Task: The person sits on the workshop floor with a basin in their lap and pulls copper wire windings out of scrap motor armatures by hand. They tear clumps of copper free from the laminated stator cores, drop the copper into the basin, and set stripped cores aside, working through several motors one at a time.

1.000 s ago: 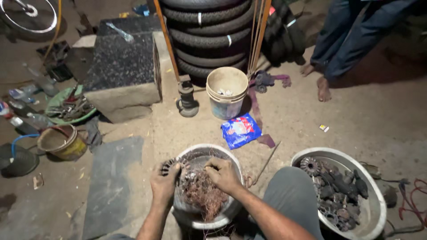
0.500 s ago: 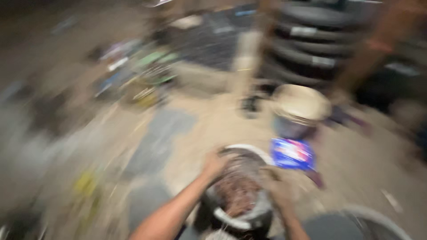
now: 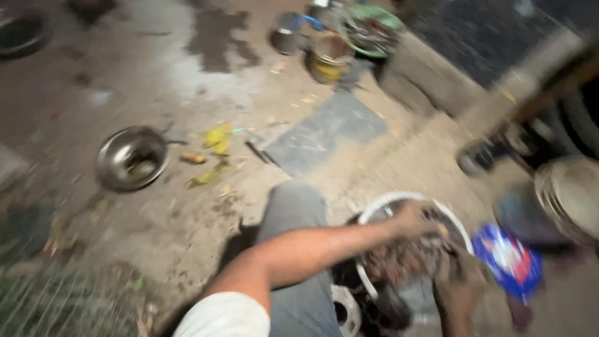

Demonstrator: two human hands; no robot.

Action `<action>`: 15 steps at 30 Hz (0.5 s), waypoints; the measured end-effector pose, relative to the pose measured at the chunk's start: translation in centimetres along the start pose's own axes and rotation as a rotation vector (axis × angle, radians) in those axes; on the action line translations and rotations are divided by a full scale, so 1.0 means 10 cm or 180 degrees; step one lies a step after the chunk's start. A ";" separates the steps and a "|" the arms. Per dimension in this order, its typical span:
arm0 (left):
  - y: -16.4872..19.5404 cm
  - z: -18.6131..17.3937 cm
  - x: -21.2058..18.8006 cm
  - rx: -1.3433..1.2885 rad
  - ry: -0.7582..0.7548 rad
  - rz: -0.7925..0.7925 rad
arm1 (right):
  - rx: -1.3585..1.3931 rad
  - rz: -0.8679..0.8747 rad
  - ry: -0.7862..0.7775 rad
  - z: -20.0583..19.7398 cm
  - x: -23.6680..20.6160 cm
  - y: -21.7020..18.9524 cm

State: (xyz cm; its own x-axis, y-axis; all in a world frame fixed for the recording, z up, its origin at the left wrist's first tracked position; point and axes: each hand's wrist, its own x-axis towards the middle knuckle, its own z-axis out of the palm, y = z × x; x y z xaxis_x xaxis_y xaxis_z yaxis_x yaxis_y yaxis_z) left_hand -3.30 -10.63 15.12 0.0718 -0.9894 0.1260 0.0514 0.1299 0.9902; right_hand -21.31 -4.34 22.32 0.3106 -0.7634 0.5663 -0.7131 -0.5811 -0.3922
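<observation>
Two bare hands work inside one white-rimmed basin point(image 3: 373, 212) on the dirt floor, set just beside the person's grey-trousered knee point(image 3: 293, 212). The left hand point(image 3: 415, 218) reaches in from the near rim, fingers curled over the heap of rusty brown metal scraps point(image 3: 399, 259) that fills the basin; blur keeps me from telling whether it is clamped on a piece or only pressing on the pile. The right hand point(image 3: 458, 281) sits at the far lower edge, dark with grime, fingers bent into the same heap; its grip likewise cannot be told. Judged risk: the scraps look rough and oily, so a cut or a slipped piece is likely if the hands dig in fast, and the basin could tip toward the knee under uneven pressure. A blue plastic packet point(image 3: 508, 259) lies touching distance to the right and could be soiled or dragged. Further out, a steel bowl point(image 3: 131, 156) sits well apart to the left with yellow peel scraps point(image 3: 217, 137) near it, a dark flat slab point(image 3: 324, 131) lies ahead, and a yellow tin point(image 3: 327, 59) and green tray of tools point(image 3: 371, 25) stand beyond, crowding the way forward.
</observation>
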 end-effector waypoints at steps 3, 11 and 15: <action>0.22 -0.03 0.00 0.0351 -0.0184 -0.0605 | 0.0506 0.0344 0.0026 -0.29 0.15 -0.22; 0.61 0.18 -0.10 0.0330 0.0121 0.0098 | 0.0144 0.0196 0.0366 -0.54 0.20 0.02; 0.82 0.24 -0.14 0.0024 -0.0091 -0.0132 | 0.0428 0.0808 0.0354 -0.44 0.12 0.24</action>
State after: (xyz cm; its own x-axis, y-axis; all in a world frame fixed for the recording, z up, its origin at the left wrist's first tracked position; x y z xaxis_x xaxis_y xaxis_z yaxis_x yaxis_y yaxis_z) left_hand -5.36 -8.33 23.18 0.0411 -0.9954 0.0864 0.0464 0.0883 0.9950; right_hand -25.38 -5.38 25.25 0.0572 -0.8577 0.5109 -0.6672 -0.4135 -0.6196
